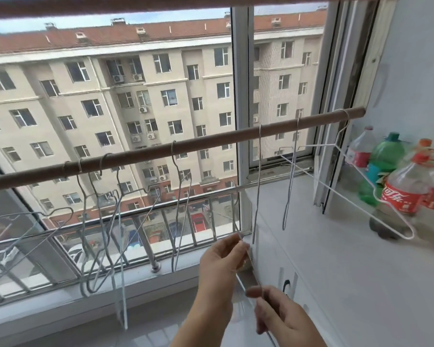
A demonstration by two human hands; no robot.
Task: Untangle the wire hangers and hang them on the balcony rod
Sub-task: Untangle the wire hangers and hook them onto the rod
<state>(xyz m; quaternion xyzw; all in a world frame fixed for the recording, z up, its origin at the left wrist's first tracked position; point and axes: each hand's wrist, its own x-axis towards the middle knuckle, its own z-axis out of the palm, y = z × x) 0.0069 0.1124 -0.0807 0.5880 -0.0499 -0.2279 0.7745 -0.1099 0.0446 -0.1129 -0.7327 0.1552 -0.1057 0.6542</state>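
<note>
Your left hand (223, 256) and right hand (278, 314), raised low centre, each grip pinched on one wire hanger (249, 262). Rod (211, 141) above carries hung hangers (105, 221); bare stretch mid-rod.

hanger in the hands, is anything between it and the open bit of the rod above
Nothing solid blocks it. Both hands pinch a wire hanger low by the sill. One hanger already dangles from the brown rod right above the hands, so its wire could snag; the stretch of rod left of it looks free.
</note>
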